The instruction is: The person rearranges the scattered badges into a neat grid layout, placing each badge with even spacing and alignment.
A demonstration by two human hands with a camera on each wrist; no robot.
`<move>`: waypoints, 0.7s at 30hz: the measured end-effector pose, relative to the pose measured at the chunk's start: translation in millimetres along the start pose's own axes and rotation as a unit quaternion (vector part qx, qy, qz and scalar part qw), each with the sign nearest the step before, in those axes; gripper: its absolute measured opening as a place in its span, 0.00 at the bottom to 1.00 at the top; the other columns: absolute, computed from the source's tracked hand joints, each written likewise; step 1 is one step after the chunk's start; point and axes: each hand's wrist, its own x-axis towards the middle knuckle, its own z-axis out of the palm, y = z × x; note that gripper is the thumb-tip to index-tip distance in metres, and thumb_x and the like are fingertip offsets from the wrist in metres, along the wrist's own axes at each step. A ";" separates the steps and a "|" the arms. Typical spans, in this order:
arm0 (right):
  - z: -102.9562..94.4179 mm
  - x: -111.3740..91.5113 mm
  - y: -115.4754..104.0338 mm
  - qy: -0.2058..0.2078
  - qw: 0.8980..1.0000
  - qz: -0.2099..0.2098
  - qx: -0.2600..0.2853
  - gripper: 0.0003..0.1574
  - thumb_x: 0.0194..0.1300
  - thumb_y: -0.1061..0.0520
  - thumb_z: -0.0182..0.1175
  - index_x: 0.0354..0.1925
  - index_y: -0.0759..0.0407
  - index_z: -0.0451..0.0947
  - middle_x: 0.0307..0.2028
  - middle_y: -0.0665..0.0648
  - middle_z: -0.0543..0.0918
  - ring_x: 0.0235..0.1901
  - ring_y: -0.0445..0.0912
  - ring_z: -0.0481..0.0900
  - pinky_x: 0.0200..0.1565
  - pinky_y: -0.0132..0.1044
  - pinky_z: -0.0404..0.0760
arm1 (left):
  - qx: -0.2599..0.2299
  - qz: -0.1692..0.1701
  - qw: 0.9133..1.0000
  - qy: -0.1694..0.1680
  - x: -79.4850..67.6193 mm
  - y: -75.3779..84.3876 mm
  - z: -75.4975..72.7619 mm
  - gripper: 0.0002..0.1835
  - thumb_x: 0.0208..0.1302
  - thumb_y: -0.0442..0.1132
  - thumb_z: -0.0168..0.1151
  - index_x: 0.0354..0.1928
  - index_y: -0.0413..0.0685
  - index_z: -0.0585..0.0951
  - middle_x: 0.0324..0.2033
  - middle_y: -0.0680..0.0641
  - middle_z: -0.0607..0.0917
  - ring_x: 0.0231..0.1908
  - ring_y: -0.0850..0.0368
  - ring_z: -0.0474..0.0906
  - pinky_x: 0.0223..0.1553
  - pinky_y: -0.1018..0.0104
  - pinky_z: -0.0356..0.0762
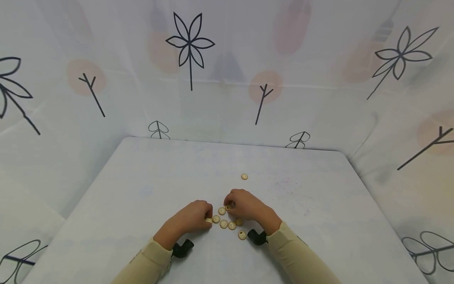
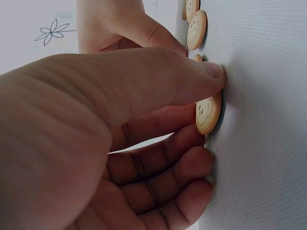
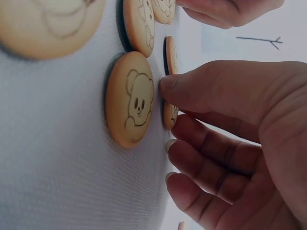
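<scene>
Several round, tan cookies with printed bear faces lie flat on the white table. My left hand (image 1: 194,216) holds the leftmost cookie (image 1: 209,221) by its edge between thumb and fingers; in the left wrist view the thumb covers part of that cookie (image 2: 208,116). On the other side, my right hand (image 1: 245,204) pinches the upper cookie (image 1: 228,207), partly hidden by its thumb in the right wrist view. Two cookies, a lower one (image 1: 216,219) and a higher one (image 1: 221,211), lie between the hands in a slanting line with the held ones.
Below the right hand lie a row of three cookies (image 1: 232,225) and a single cookie (image 1: 242,235) near the black right wrist camera (image 1: 257,237). Another cookie (image 1: 244,176) lies farther back. Patterned white cloth (image 1: 220,106) hangs behind the table (image 1: 170,169).
</scene>
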 end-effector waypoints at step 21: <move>-8.1 7.1 5.9 0.031 0.999 0.006 0.009 0.13 0.58 0.60 0.65 0.44 0.55 0.84 0.39 0.48 0.80 0.37 0.41 0.75 0.44 0.38 0.76 | -0.004 -0.007 1.000 -0.001 -0.9 1.9 -0.2 0.06 0.54 0.39 0.68 0.30 0.50 0.79 0.23 0.55 0.74 0.27 0.60 0.69 0.30 0.67 0.68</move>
